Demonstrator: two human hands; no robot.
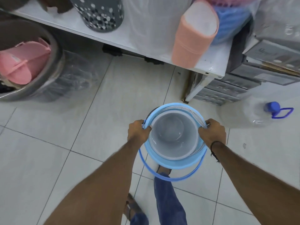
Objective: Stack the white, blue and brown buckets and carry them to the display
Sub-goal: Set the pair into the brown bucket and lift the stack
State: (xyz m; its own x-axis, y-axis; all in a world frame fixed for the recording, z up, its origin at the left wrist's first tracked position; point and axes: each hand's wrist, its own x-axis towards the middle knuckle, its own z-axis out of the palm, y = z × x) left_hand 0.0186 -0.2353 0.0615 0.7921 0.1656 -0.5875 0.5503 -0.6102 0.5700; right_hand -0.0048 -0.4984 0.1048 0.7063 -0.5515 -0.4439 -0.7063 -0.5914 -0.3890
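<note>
A white bucket (173, 137) sits nested inside a light blue bucket (170, 163), and I hold the stack above the tiled floor. My left hand (138, 131) grips the rim on the left side. My right hand (212, 133) grips the rim on the right, over the white bucket's handle. The blue bucket's darker blue handle (168, 178) hangs down toward me. A dark edge (150, 113) peeks out under the blue rim at the upper left; I cannot tell whether it is the brown bucket.
A white shelf (103, 35) runs ahead, carrying a grey dotted bin (100, 13), wrapped goods and a peach bin (193, 34). A large grey tub (40, 75) holding a pink basket stands at left. A clear water jug (246, 111) with a blue cap lies at right beside grey drawer units (230, 88).
</note>
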